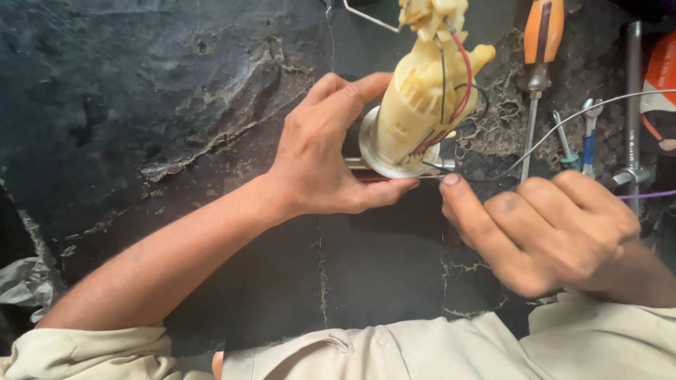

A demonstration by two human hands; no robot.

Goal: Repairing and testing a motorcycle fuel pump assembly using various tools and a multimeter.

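A cream plastic pump assembly (415,91) with a round metal flange at its base and red and black wires (461,84) along its side lies at the top centre. My left hand (324,151) grips its flange end, thumb below and fingers above. My right hand (542,225) is curled just to the right, its thumb tip touching the flange's lower edge where a thin wire (563,123) runs off to the right; whether the fingers pinch that wire is hidden.
The surface is a cracked, grimy black mat (176,105). An orange-handled screwdriver (539,49), small blue-handled tools (588,141) and a metal wrench bar (634,105) lie at the upper right. My light shirt (422,348) fills the bottom edge.
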